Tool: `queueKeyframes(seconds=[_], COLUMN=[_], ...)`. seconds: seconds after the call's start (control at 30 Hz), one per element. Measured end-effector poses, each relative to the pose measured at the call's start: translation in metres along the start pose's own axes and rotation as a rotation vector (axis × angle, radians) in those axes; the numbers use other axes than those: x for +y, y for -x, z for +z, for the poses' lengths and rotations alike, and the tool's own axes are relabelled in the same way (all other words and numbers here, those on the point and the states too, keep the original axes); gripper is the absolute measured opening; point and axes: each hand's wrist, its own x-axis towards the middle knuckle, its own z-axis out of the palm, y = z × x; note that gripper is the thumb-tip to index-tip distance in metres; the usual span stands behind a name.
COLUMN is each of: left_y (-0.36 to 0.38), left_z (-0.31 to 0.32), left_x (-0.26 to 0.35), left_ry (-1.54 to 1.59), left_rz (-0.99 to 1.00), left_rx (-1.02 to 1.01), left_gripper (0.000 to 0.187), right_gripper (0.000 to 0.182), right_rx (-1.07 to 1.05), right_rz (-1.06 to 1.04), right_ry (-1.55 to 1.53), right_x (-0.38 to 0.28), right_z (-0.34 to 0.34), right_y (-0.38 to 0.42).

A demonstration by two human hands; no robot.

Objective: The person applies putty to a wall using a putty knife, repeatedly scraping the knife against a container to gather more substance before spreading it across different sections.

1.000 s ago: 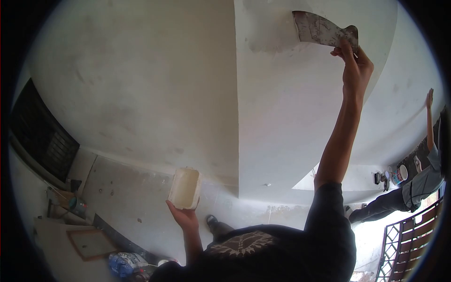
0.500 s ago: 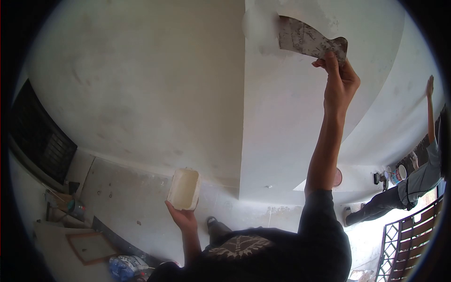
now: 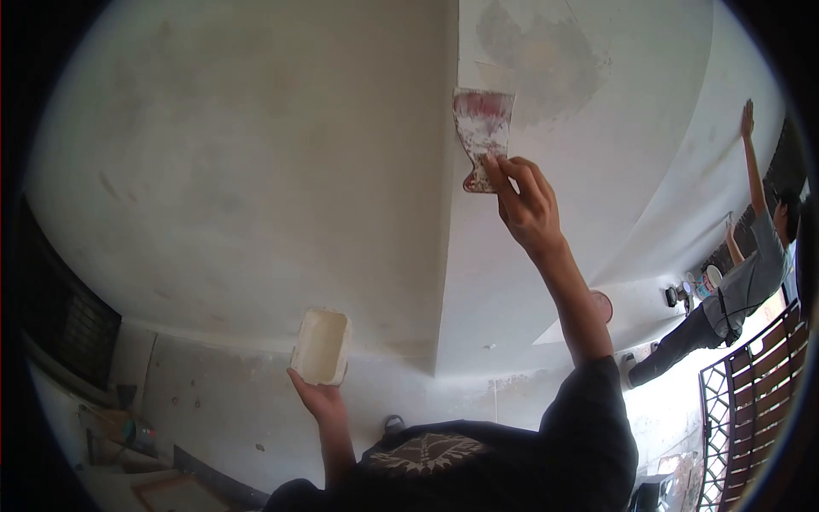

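My right hand [image 3: 531, 205] is raised and closed around the narrow end of a putty knife [image 3: 485, 124]. The blade is smeared white with a reddish band, and its wide edge is close to the wall corner, just below a grey damp-looking patch [image 3: 546, 55]. Low on the left, my left hand [image 3: 317, 394] grips a white rectangular tub [image 3: 323, 346] from beneath. Pale residue coats the tub's inside, and its opening faces up toward me.
A person [image 3: 742, 290] at the right reaches one hand up the wall. Buckets [image 3: 708, 280] stand near them, beside a slatted gate [image 3: 763, 401]. A dark window [image 3: 64, 299] is on the left, and a wooden frame [image 3: 175, 493] lies at the lower left.
My right hand has moved left and down, turning the putty knife so its blade points up by the corner. The tub has stayed nearly in place. The view has shifted slightly.
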Motion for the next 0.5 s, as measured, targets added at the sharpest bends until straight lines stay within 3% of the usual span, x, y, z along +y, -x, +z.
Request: queueKeyframes(seconds=[0.13, 0.33, 0.5], left_y=[-0.018, -0.035, -0.027], left_z=[0.004, 0.003, 0.012], left_x=[0.008, 0.008, 0.0], left_ry=[-0.01, -0.006, -0.017], left_rz=[0.004, -0.077, -0.093], left_rx=[-0.003, -0.044, -0.056], left_gripper=[0.065, 0.059, 0.062], right_gripper=[0.043, 0.043, 0.039], right_rx=[-0.089, 0.124, -0.142], right_rz=[0.069, 0.033, 0.072], right_ry=[-0.052, 0.054, 0.003], right_x=[-0.019, 0.0, -0.007], right_z=[-0.022, -0.044, -0.028], right_y=[0.014, -0.051, -0.03])
